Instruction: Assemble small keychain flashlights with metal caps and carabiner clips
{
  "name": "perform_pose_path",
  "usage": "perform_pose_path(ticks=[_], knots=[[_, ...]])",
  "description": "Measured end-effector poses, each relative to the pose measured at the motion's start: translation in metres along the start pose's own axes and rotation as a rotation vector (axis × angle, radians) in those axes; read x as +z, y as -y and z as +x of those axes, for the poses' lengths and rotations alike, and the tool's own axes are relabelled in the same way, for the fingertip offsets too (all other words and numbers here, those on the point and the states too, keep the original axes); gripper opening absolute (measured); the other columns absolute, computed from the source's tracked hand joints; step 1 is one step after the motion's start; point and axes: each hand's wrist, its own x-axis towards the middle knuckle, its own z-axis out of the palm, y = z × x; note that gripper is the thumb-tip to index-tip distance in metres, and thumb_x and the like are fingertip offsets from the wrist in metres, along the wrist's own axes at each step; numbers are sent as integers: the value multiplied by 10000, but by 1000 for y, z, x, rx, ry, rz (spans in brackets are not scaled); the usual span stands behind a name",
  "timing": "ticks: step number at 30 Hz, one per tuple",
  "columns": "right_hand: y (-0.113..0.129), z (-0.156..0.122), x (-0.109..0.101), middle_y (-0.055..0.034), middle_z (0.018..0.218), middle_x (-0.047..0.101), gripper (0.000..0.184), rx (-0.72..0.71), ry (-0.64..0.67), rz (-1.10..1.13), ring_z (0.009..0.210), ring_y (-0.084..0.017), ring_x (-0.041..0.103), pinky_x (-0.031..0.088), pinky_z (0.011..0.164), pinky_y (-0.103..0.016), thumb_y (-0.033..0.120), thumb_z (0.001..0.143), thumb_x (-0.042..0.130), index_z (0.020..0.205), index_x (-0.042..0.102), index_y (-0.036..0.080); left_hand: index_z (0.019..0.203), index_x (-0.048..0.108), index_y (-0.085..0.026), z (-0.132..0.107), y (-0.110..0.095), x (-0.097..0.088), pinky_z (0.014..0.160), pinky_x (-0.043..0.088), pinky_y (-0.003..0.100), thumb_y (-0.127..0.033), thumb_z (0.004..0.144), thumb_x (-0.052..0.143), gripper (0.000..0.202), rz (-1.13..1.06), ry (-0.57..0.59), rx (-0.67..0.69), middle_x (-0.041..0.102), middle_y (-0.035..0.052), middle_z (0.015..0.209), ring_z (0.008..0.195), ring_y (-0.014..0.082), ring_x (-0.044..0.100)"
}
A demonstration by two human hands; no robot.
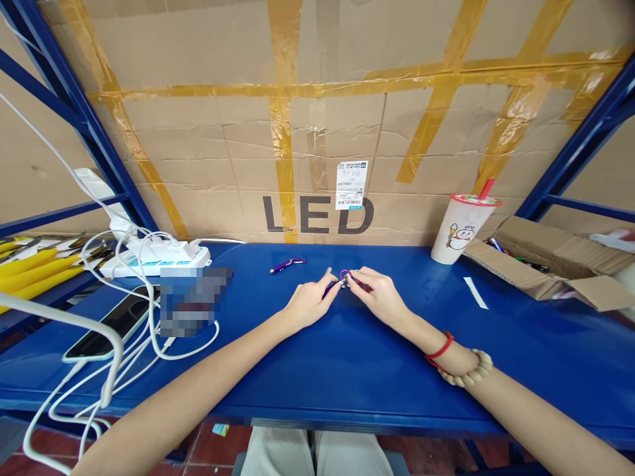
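Note:
In the middle of the blue table, my left hand [311, 303] and my right hand [380, 294] meet, fingertips nearly touching. The left fingers pinch a small dark purple stick-shaped thing, mostly hidden by them. Between the right thumb and fingers is a small dark reddish thing, also largely covered. A thin pink ring [344, 273] and a bit of shiny metal show between the fingertips; which piece they belong to I cannot tell. Beyond the left hand lies a slim purple keychain penlight [282, 266] with a metal clasp at one end.
A paper cup [464, 228] with a red straw stands at the back right, by an open cardboard box [536, 264] and a white strip [475, 293]. To the left are a power strip [153, 256], white cables and a phone [114, 324]. Behind stands a big taped carton [223, 145].

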Motion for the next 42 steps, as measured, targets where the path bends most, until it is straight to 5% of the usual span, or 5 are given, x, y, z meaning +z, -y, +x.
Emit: perform_pose_path(ticks=[7,14,25,31,42], knots=[[-7,3,-4,-29,709,542,342,122,-32,-206,604,-125,507,366,552,-228,389,914,362,884,628,176,1040,535,-208,0,-4,0,626,490,272,-362,884,399,258,88,-28,9,672,40,965,716,191,655],[-8,3,-11,-20,738,598,338,243,84,-486,648,-131,559,247,454,-212,429,897,382,896,672,255,969,569,-201,2,-1,2,722,502,284,-329,876,433,209,75,-33,9,587,64,1156,855,179,621],[5,5,-9,20,636,624,331,284,189,-480,576,-117,551,235,446,-209,451,746,530,542,590,198,1001,528,-189,3,6,6,868,462,325,-307,917,372,212,32,-49,97,523,57,1245,1004,179,533],[1,4,-10,27,714,640,181,302,185,-514,630,-132,576,253,451,-211,356,706,569,607,610,210,985,493,-183,5,5,5,873,455,344,-284,920,367,175,48,-46,93,524,57,1237,979,183,532],[0,3,1,-41,839,630,272,121,7,206,687,-130,565,451,582,-233,406,812,540,938,684,212,1078,461,-182,1,3,2,881,450,336,-306,904,406,221,-42,-40,120,563,83,1152,1032,199,555]])
